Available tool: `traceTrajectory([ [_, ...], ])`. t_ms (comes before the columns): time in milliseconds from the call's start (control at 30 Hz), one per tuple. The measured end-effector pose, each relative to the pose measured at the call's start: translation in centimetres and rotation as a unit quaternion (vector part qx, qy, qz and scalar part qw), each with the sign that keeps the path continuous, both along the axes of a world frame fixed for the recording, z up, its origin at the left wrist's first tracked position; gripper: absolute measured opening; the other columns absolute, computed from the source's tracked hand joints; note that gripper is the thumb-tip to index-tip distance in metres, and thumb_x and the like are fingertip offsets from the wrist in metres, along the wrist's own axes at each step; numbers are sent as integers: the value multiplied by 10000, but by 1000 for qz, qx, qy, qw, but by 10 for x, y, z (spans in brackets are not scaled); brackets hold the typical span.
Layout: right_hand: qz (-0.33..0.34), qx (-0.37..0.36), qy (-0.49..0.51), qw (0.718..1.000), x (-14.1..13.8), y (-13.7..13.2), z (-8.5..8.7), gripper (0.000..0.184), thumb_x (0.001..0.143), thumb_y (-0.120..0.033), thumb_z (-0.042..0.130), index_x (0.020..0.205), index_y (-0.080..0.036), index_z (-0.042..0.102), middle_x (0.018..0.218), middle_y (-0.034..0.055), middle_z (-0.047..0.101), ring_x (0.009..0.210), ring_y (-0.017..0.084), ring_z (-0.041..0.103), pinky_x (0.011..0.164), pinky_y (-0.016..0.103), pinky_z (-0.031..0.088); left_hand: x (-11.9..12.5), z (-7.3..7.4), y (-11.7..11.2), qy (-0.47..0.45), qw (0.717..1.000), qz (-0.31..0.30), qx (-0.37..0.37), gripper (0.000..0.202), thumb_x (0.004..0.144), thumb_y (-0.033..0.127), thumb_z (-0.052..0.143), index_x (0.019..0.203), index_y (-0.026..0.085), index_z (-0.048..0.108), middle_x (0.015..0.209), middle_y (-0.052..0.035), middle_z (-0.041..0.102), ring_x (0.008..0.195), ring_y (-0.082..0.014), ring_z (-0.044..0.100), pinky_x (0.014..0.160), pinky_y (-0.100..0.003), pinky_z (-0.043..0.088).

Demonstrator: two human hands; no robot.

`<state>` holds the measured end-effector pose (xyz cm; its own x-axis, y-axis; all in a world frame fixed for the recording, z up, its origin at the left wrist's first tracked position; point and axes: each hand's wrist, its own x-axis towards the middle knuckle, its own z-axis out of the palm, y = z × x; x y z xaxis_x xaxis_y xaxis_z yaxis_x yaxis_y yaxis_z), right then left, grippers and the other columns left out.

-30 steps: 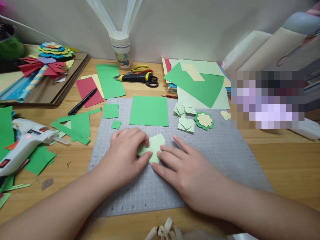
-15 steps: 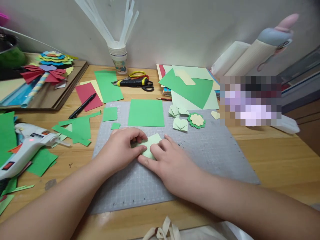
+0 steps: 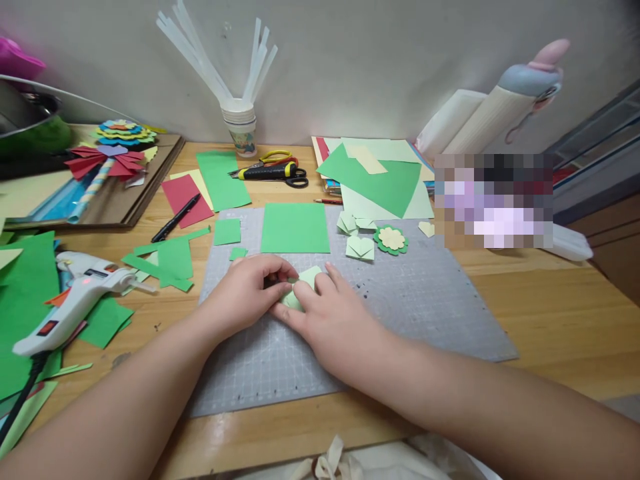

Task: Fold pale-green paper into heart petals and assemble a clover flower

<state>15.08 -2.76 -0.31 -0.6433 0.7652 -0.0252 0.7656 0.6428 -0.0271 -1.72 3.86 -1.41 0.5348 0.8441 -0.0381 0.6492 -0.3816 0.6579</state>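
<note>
On the grey cutting mat, a small light green piece of paper lies between my two hands, partly hidden under the fingers. My left hand pinches its left edge with thumb and fingers. Bent over the paper from the right, my right hand presses it with the fingers, its thumb along the near edge. Just beyond lies a green paper square. Several folded light green paper pieces sit beside a green and cream paper flower.
At the left are a white glue gun and green paper scraps. A black pen lies on red paper. Behind are scissors and a cutter, a paper cup of glue sticks, and stacked paper sheets.
My right fingers have slid a little left across the light green paper, towards my left hand. The left hand keeps its pinch. The view has shifted slightly.
</note>
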Motion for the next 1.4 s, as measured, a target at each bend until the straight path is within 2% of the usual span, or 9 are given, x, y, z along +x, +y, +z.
traceTrajectory([
  [433,78,-81,66,991,48,-8,-2,466,857,-76,476,1308,-167,549,1255,170,518,1206,311,458,1083,588,271,-2,0,-5,18,999,-29,38,150,884,238,517,918,254,662,939,7,684,948,-209,575,872,-405,339],
  [733,76,-166,118,976,47,19,23,315,826,-22,471,946,-198,703,1000,69,653,907,197,608,1072,525,303,3,2,-19,56,996,-24,66,172,776,339,677,829,202,588,946,-22,594,958,-243,516,840,-416,338],
  [900,-116,-122,170,971,39,31,21,125,856,-155,517,910,-167,629,926,69,629,834,209,582,727,363,465,4,1,-18,50,997,-16,55,104,822,283,615,763,201,589,887,-15,590,920,-232,513,839,-414,331],
  [1000,-231,-149,245,930,40,30,11,118,862,-265,535,777,-184,528,759,24,594,656,159,544,566,291,408,2,0,-17,-23,1000,15,15,134,828,277,603,728,198,562,834,-4,585,870,-209,520,817,-382,351],
  [1067,-257,-256,301,882,40,28,6,265,885,-363,504,687,-191,469,628,-6,543,553,135,523,496,263,377,1,0,-17,-105,992,63,-27,159,850,293,572,727,199,539,792,6,568,808,-183,519,756,-336,375],
  [1200,-270,-532,464,655,31,24,0,358,904,-517,417,811,-181,497,635,-7,558,483,139,604,430,246,448,2,1,-21,-223,960,149,-83,166,845,327,583,747,202,535,731,28,537,715,-145,491,658,-277,376],
  [1267,-270,-558,516,591,24,22,-3,347,897,-517,434,858,-178,498,644,-6,575,501,144,634,450,248,487,5,2,-26,-247,952,158,-93,154,835,316,596,749,201,540,723,32,538,707,-136,493,649,-265,378],
  [1333,-263,-523,551,594,20,20,-6,320,880,-495,479,837,-179,500,661,-8,579,509,129,629,452,232,490,10,3,-31,-261,946,151,-115,142,833,300,595,754,203,530,702,40,532,683,-126,499,631,-252,384],
  [1400,-243,-476,560,633,20,17,-8,294,882,-450,492,779,-175,509,674,-6,573,524,115,615,454,215,478,14,2,-36,-262,944,139,-142,127,835,284,588,772,210,506,664,55,508,634,-116,486,592,-240,383],
])
